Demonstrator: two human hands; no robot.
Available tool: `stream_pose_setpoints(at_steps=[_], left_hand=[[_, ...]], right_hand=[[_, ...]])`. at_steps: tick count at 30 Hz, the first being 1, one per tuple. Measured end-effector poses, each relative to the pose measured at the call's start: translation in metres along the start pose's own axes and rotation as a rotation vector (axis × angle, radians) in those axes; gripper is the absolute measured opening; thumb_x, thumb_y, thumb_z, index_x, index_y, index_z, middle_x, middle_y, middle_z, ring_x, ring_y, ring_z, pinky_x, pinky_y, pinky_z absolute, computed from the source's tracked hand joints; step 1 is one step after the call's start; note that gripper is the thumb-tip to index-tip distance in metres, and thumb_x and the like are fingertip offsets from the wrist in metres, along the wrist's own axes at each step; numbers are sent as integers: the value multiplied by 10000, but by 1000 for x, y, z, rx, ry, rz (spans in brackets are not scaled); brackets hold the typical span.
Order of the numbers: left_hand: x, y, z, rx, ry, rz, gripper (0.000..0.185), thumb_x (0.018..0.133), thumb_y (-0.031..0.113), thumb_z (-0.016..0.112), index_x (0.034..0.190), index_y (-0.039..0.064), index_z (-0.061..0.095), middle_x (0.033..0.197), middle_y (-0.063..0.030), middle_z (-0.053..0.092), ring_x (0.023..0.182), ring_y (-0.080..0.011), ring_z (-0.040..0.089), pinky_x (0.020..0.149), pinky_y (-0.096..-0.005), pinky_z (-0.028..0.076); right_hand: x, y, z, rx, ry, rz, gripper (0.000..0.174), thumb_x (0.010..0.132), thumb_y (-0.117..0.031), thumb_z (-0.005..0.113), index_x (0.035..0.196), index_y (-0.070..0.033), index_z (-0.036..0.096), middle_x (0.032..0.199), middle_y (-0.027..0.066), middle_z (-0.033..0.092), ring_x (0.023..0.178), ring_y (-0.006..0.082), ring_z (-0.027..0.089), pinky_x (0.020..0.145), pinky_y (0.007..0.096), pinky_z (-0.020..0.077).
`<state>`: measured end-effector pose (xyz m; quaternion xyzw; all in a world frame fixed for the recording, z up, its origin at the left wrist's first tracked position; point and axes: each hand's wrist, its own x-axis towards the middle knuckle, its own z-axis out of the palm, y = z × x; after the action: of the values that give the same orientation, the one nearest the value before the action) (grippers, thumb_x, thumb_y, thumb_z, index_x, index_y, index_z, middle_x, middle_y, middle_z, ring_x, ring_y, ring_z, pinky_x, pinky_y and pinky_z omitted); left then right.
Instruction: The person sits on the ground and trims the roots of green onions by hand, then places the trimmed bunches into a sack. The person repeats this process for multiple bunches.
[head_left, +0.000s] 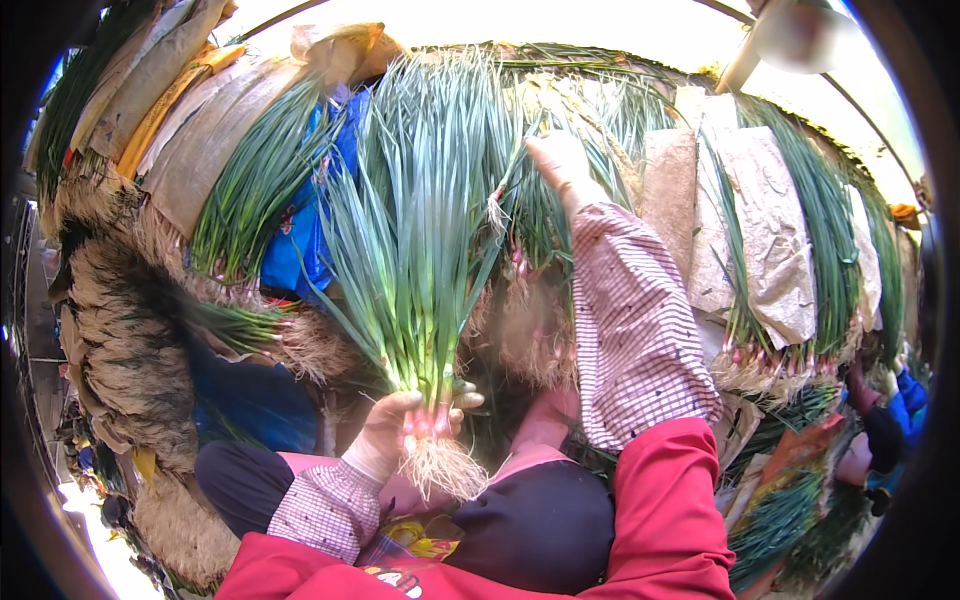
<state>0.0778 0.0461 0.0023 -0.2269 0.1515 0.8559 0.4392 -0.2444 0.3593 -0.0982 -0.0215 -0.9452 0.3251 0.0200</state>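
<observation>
My left hand (390, 424), in a pale glove, grips a large bunch of spring onions (424, 300) just above its reddish bulbs. The bunch stands upright over my lap, green leaves fanned upward and pale roots (446, 465) hanging below. Some fingers of this hand are hidden behind the stems. My right hand (561, 163) reaches forward over the pile, its fingers closed on the leaves of a single spring onion (504, 184) whose white roots dangle downward. Beneath and beside that hand lie more spring onions (536, 232) with tangled roots facing me.
Blue plastic sheeting (296, 240) shows left of the bunch, beside another spring onion pile (262, 180). Brown sacking (217, 142) covers piles at left, and pale sacks (769, 232) cover others at right. Root bundles (135, 352) are stacked at far left. Another person's blue sleeve (909, 397) appears at far right.
</observation>
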Motion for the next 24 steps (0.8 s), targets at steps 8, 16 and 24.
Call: stream_pose_setpoints(at_steps=[8,16,24], left_hand=[[-4,4,-13,40,79,91,566,736,166,664,1271,67,510,1132,-167,572,968,-293,560,893,-439,447],[7,-1,-13,143,-42,109,617,802,235,567,1311,-105,487,1396,-277,462,1349,-386,407,1165,-500,266],[40,-15,-12,577,262,27,275,875,209,635,902,-63,653,803,-136,667,613,-185,640,541,-258,546]], right_hand=[[20,-11,14,-76,-288,120,333,877,-299,494,973,-83,729,994,164,704,952,303,674,852,376,515],[-133,-43,-138,607,-487,397,318,908,-310,621,1019,-21,689,893,89,686,721,104,648,687,263,552],[-313,-98,3,1086,-449,637,186,938,-196,638,901,-14,627,703,41,641,502,83,558,469,228,445]])
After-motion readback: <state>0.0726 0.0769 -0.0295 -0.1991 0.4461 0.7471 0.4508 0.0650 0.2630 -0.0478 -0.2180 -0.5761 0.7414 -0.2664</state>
